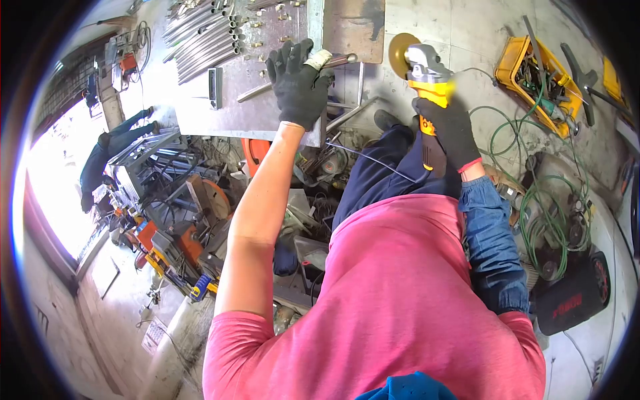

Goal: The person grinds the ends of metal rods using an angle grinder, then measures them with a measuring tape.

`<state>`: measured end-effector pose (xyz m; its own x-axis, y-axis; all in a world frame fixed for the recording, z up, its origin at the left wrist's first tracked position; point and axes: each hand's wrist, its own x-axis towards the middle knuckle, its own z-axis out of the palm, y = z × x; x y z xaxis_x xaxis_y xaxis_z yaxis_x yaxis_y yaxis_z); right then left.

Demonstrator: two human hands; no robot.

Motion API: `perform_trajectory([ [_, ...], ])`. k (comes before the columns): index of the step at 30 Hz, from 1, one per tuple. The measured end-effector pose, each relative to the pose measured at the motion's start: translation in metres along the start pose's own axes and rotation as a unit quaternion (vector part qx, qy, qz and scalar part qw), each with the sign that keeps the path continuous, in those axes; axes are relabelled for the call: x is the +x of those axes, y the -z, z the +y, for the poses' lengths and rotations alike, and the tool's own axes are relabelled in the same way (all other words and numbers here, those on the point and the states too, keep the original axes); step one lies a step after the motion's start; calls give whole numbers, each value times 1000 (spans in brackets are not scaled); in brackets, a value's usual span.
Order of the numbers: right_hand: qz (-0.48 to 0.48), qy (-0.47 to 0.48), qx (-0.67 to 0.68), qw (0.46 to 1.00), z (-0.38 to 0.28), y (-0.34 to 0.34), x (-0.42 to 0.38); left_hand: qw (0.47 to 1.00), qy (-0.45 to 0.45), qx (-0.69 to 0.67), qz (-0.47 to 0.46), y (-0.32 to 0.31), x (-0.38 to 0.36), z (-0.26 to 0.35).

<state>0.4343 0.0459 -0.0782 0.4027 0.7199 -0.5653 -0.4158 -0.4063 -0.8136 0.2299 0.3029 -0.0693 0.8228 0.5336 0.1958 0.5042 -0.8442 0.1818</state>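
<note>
"Yellow grinder (432, 92) in your right hand (448, 130): how is it held?"

"Your right fingers wrap the body, though their tips are mostly hidden. The tan disc (402, 55) stands beside the tube (342, 61), not touching it. Whether it is spinning, I can't tell."

"And your left hand (298, 85)?"

"It lies over the table (200, 115) edge, fingers stretched out and a little apart. The tube's end pokes out past your thumb side; whether you pinch it or only rest on it, I can't tell."

"What would make the grinding go well, if that is the step?"

"I'd judge you need the tube clamped, or at least pinned firmly, with your left fingers well back from the disc. Meet the metal lightly, sparks away from your legs. Keep the cord (383, 164), which crosses your trousers, off the disc. I can't make out a guard, so check for one."

"Any writing you can use?"

"Red lettering marks the black case (557, 317) at your lower right, too blurred to read surely. Dark marks on the grinder's body are also illegible, so trust no brand from here."
</note>
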Motion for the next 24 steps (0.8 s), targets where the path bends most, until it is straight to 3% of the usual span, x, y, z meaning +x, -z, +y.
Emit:
perform_trajectory([
  [2,56,42,-24,997,-1,10,0,1000,-5,13,3,9,4,6],
  [5,64,12,3,998,-9,28,-12,988,-11,-111,111,31,3,15],
  [6,68,-1,20,997,-23,27,-12,968,48,-223,106,48,-4,18],
  [8,49,4,40,998,-19,32,-13,933,156,-313,86,74,-6,36],
  [9,70,14,61,996,-17,33,-14,932,160,-311,100,77,-7,34],
  [11,92,19,86,992,3,43,-5,937,87,-314,122,78,-12,27],
  [24,66,39,94,993,-19,36,-14,945,49,-290,146,70,-22,29],
])
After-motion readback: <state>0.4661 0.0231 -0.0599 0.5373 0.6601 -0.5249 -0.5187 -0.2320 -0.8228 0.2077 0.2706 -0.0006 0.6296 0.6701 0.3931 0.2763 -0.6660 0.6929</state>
